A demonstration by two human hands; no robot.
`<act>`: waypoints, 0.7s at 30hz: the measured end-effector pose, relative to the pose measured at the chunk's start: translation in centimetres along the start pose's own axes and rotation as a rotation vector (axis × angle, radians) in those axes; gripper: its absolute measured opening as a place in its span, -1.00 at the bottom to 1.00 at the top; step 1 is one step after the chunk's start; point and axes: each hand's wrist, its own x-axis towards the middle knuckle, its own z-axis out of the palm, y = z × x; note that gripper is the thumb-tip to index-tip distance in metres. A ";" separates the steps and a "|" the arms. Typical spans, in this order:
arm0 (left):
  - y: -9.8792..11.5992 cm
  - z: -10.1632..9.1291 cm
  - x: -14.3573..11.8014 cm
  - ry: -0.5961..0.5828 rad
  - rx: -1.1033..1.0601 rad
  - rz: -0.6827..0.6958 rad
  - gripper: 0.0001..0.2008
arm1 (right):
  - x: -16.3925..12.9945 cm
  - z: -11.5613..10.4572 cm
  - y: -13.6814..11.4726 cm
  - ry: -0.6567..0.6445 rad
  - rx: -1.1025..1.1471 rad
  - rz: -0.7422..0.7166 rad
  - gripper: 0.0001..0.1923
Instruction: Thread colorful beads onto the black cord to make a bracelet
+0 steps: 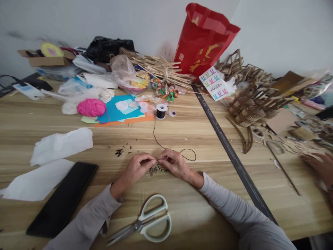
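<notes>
Risk first: the loose beads (155, 169) sit in a small unguarded pile on the bench (197, 132), right under both hands, near the front edge's middle. A wrist nudge or a tug on the black cord (155, 133) could likely scatter them; they'd roll easily. The cord runs slack back to the spool (161, 111) toward the far side, with a loose loop (189, 155) just beside the right hand, so a pull could tip or drag the spool, or snag the loop. Cord end could also slip out of the pinch, and beads already on it, if any, would slide off; can't tell how many are strung.

Pose: left hand (136, 167) and right hand (174, 162) meet fingertip to fingertip, fingers narrow, pinched on the cord end, maybe a bead too, too small to tell. Palms down, wrists low over the bench, forearms angled in from the front edge. Scissors (145, 223) lie near that edge, between the forearms, untouched. Another person's hand (318, 166) rests at the right edge, well apart.
</notes>
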 end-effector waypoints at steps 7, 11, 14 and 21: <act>-0.2 0.1 0.1 0.019 -0.012 -0.009 -0.81 | -0.1 0.1 -0.1 0.014 0.034 0.041 -0.75; -0.5 0.1 0.0 0.008 -0.020 -0.022 -0.83 | -0.1 -0.2 0.1 0.007 0.190 0.149 -0.72; -0.7 0.1 0.0 -0.008 -0.018 -0.026 -0.87 | 0.0 -0.7 0.4 -0.045 0.353 0.208 -0.67; -1.0 -0.1 0.1 -0.082 0.052 0.066 -0.91 | 0.2 -1.2 0.5 -0.158 0.427 0.252 -0.65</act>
